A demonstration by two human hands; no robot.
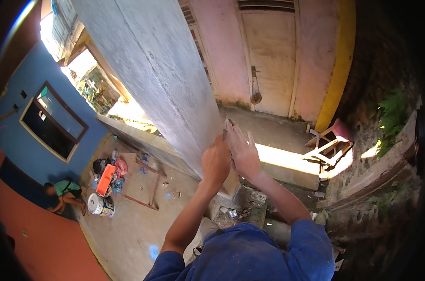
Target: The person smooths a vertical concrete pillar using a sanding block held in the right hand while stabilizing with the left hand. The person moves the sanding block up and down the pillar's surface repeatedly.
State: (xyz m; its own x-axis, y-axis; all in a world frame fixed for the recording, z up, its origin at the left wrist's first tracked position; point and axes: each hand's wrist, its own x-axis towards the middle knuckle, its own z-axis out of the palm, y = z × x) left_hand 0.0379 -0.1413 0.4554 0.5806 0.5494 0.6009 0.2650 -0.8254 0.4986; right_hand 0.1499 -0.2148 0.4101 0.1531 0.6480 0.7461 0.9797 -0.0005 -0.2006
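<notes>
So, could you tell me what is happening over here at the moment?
A person in a blue shirt has both hands at the corner edge of a grey plastered column. The left hand and right hand press a small flat thing, possibly sandpaper, against it. Below to the left, another person crouches beside a paint bucket and scattered supplies on the concrete floor.

a grey concrete pillar (161, 70) rises before a pink wall (222, 51) with a pale door (271, 61); a blue wall (15, 107) holds a window (53, 122); sunlight stripes the concrete floor (128, 225).
</notes>
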